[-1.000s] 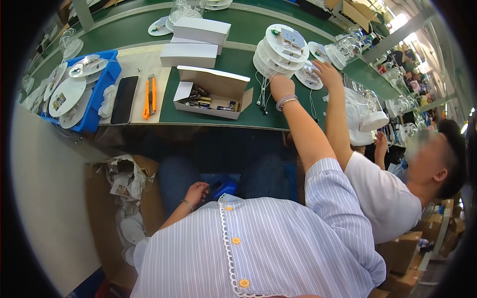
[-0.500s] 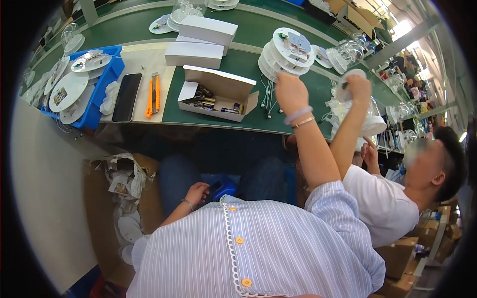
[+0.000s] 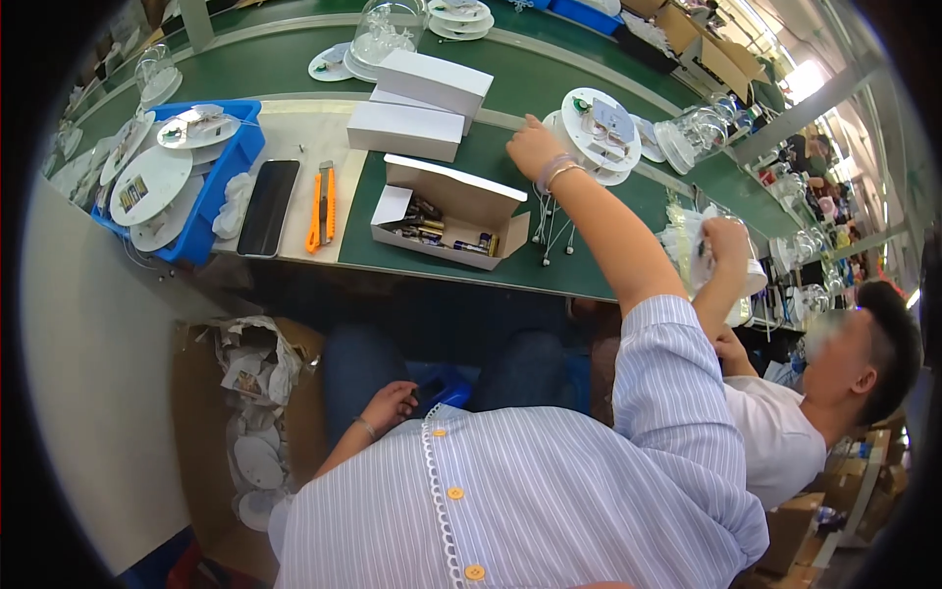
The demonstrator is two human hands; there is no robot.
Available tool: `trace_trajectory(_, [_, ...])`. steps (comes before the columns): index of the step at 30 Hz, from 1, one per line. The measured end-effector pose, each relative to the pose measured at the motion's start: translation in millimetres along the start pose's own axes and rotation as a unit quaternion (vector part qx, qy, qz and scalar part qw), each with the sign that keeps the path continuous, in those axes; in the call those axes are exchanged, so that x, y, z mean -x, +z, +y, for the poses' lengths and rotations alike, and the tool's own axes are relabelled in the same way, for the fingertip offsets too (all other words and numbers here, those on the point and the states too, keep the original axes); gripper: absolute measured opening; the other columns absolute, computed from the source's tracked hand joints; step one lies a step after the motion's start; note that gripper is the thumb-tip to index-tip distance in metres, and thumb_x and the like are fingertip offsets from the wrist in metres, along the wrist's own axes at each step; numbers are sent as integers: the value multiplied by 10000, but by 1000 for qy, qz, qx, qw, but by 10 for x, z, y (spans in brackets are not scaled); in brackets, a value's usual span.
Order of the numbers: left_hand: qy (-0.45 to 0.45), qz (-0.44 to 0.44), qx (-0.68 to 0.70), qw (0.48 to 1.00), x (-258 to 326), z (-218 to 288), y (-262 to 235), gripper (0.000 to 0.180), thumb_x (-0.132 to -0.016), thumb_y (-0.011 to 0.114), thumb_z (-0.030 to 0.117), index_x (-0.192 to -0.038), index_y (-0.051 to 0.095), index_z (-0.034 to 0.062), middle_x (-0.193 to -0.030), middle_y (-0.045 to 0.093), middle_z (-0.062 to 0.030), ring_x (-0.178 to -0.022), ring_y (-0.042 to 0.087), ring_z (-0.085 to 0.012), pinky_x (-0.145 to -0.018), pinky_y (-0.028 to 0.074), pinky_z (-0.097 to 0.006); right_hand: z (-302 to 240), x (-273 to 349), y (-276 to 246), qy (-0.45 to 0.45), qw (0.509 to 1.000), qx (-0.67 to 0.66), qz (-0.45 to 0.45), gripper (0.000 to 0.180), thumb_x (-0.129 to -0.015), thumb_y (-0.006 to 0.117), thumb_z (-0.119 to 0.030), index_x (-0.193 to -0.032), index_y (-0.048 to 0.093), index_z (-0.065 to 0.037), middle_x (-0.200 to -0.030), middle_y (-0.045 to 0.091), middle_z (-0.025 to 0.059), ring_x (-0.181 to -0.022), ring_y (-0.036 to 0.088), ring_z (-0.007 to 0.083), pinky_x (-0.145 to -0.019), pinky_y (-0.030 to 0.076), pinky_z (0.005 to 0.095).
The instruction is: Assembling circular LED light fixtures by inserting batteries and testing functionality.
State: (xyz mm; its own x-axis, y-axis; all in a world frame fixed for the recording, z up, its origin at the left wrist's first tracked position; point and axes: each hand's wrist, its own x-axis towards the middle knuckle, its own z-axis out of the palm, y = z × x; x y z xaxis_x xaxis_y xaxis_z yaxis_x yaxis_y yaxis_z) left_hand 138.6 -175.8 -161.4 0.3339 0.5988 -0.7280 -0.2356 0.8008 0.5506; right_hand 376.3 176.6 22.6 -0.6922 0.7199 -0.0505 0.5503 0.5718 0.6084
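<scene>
My right hand reaches over the green bench, its back up, just left of a stack of round white discs. The stack's top disc carries a green part and a grey square piece. Thin wires with small round ends hang below the stack. The fingers of this hand are mostly hidden, so their grip does not show. My left hand rests low by my lap, fingers curled, beside a blue object. Whatever it holds, if anything, is too small to make out. An open white box of batteries stands near the bench edge.
White boxes are stacked behind the battery box. Leftward lie an orange cutter, a black phone and a blue bin of white discs. A co-worker's hand is at the right. A carton stands below left.
My right hand has moved left and slightly up, away from the front of the disc stack. The co-worker's hand has lowered with a white disc. My left hand stays by my lap.
</scene>
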Motion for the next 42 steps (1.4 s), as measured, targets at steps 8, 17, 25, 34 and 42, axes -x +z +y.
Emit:
trace_trajectory(8, [-15, -13, -9, 1000, 37, 9, 1, 226, -829, 432, 203, -1022, 479, 95, -738, 517, -18, -598, 454, -81, -516, 373, -193, -261, -36, -99, 19, 967, 104, -233, 283, -779, 411, -212, -941, 605, -84, -970, 578, 90, -1014, 469, 280, -952, 130, 479])
trace_trajectory(17, [-17, -7, 0, 1000, 4, 23, 0, 230, -824, 440, 206, -1026, 476, 102, -747, 527, -18, -594, 457, -81, -523, 373, -207, -93, 221, 94, 85, 960, 79, -255, 296, -789, 392, -197, -971, 589, -70, -1036, 545, 97, -1112, 366, 316, -956, 69, 511])
trace_trajectory(25, [-18, 12, -24, 999, -23, -13, 26, 222, -819, 439, 197, -1019, 478, 107, -753, 536, -14, -592, 455, -74, -506, 363, -199, 70, 596, 545, 172, 970, 68, -158, 370, -812, 316, -126, -1161, 411, -48, -1033, 533, 148, -1087, 407, 275, -961, 89, 506])
trace_trajectory(34, [18, 16, -12, 1000, 45, -77, 49, 211, -808, 455, 226, -990, 475, 120, -716, 518, 2, -560, 435, -51, -461, 346, -187, 119, 601, 564, 189, 969, 32, -155, 319, -806, 332, -158, -1104, 444, -135, -1045, 514, 129, -1037, 450, 249, -936, 173, 502])
trace_trajectory(42, [379, 121, -27, 917, 482, 204, -213, 108, -770, 542, 155, -792, 561, 51, -670, 522, 21, -631, 463, -38, -560, 391, -191, 249, 781, 538, 101, 986, -46, 122, 197, -720, 425, -72, -854, 565, -107, -841, 587, 82, -837, 543, 235, -830, 362, 389])
